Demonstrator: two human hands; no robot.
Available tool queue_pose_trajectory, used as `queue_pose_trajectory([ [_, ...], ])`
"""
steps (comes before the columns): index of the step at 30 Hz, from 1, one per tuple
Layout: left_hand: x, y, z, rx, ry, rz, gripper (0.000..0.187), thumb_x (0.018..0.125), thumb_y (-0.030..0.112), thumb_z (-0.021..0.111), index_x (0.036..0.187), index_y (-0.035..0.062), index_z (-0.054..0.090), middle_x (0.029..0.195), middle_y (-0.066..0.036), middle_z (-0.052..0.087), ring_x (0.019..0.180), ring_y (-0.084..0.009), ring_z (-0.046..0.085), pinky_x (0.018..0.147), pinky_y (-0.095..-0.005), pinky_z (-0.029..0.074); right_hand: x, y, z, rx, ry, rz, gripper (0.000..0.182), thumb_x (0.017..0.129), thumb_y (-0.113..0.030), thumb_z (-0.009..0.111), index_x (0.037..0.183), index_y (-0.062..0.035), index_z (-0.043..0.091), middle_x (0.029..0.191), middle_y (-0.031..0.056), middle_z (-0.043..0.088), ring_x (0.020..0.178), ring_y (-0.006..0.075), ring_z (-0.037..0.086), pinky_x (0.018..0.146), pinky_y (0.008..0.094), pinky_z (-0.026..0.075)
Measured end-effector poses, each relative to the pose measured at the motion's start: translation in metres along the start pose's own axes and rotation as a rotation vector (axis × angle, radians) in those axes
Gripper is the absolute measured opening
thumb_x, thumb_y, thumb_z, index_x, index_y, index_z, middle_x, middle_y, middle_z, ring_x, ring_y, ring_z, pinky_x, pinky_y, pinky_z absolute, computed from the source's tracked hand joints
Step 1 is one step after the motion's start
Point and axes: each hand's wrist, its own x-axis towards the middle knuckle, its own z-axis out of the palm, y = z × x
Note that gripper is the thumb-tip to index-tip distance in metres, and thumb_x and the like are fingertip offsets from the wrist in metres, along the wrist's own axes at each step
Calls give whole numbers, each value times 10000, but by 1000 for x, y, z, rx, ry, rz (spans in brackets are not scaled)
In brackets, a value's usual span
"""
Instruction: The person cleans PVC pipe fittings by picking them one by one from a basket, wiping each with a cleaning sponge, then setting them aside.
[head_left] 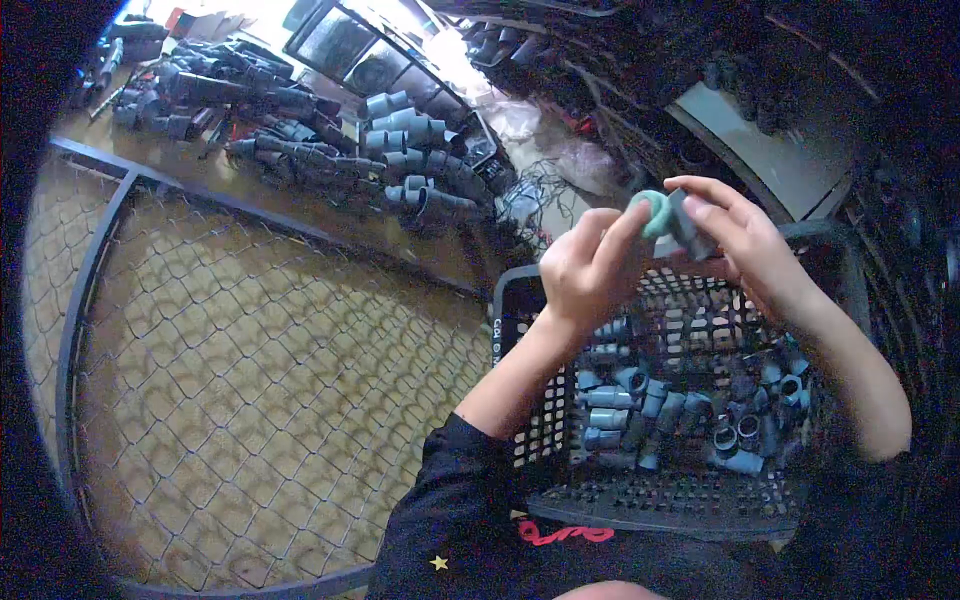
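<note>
Both my hands are raised close together over the far side of a black plastic basket (660,515). My left hand (590,265) is closed, its fingers on a pale green loop-shaped piece (655,213), whose material I cannot make out. In my right hand (745,235) is a grey plastic pipe fitting (682,218), pinched between thumb and fingers. The green piece and the fitting meet between the hands; whether one is inside the other is hidden. Many loose grey pipe fittings (609,397) lie on the basket's floor below.
To the left a wire-mesh panel (250,360) in a dark metal frame spans above the brown floor. Piles of larger grey pipe fittings (410,135) cover the floor behind it. Clear plastic bags (560,155) and a flat board (745,140) lie beyond the basket.
</note>
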Motion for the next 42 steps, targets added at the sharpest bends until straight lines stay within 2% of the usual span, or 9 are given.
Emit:
queue_pose_trajectory([
  [5, 1, 12, -6, -73, -133, 335, 356, 702, 162, 727, 1050, 91, 705, 800, -74, 654, 593, -175, 611, 479, -298, 477, 6, 6, -5, -154, -8, -138, 378, 967, -258, 567, 1272, -36, 535, 1070, 45, 637, 985, 102, 582, 852, 290, 510],
  [7, 3, 6, -4, -47, -67, 340, 355, 708, 165, 732, 1054, 88, 700, 801, -74, 653, 588, -178, 608, 477, -302, 477, 10, 10, -8, -191, 10, -186, 376, 971, -271, 566, 1212, 18, 578, 1086, 47, 639, 955, 70, 570, 850, 221, 462],
  [12, 1, -7, 1, -39, 17, 103, 355, 714, 123, 732, 1063, 77, 685, 804, -94, 648, 602, -207, 621, 495, -305, 491, 6, 8, -9, -151, 15, -106, 359, 990, -292, 529, 1172, 9, 599, 1020, 12, 646, 913, 55, 568, 802, 221, 469],
  [16, 1, 17, -9, -10, -166, 365, 369, 675, 165, 734, 1040, 111, 718, 815, -45, 648, 621, -153, 614, 495, -270, 471, 11, 18, -11, -177, -63, -136, 342, 1008, -297, 486, 1121, -4, 620, 973, -5, 646, 877, 44, 568, 773, 219, 472],
  [22, -4, -8, 2, -48, 56, 82, 377, 735, 125, 698, 1110, 102, 666, 816, -45, 628, 593, -175, 600, 481, -300, 477, 9, 8, -13, -123, -104, -58, 340, 989, -325, 523, 1055, -21, 661, 852, -40, 645, 701, 18, 536, 626, 197, 439],
  [28, 3, 10, -13, -12, -170, 332, 366, 711, 128, 698, 1075, 92, 692, 813, -58, 644, 636, -167, 625, 508, -298, 492, 7, 7, -6, -227, -52, -156, 369, 955, -349, 582, 1053, -6, 676, 870, -33, 655, 754, 24, 558, 677, 203, 461],
  [35, -3, 2, -2, -66, -4, 264, 359, 707, 147, 731, 1059, 91, 686, 834, -77, 658, 602, -186, 621, 494, -305, 489, 8, 8, -14, -330, -59, -81, 414, 958, -404, 561, 980, -8, 679, 801, -39, 639, 714, 21, 533, 632, 210, 440],
  [38, 4, 24, -14, 65, -207, 440, 394, 671, 103, 666, 1061, 127, 709, 794, -13, 623, 606, -135, 589, 493, -267, 453, 7, 6, -13, -324, -90, -87, 425, 967, -421, 538, 929, -21, 679, 770, -49, 622, 700, 18, 523, 607, 208, 425],
  [42, 3, -1, -4, 24, -18, 217, 356, 698, 169, 726, 1049, 116, 703, 792, -34, 628, 583, -158, 590, 482, -283, 455, 11, 15, -9, -219, -1, -162, 427, 976, -421, 519, 884, -35, 677, 749, -55, 612, 684, 7, 513, 603, 199, 416],
])
